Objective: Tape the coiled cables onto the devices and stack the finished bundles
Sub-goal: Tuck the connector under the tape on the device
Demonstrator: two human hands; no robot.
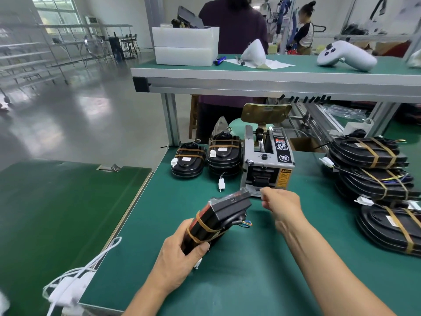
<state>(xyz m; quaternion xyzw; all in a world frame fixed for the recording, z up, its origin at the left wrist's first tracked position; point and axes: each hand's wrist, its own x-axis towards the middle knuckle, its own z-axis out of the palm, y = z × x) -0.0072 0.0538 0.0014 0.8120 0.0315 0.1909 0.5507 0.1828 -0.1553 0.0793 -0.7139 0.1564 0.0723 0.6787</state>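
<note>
Left hand (175,254) grips the near end of a black device (222,216) at lower centre, fingers curled round it; the device juts up and away, tilted, with tape bands across it. Right hand (281,202), just right of the device's far end, pinches something small at the tape dispenser (267,160) mouth; what, I can't tell. Two finished bundles (189,160) sit left of the dispenser, three stacked bundles (373,169) at right.
</note>
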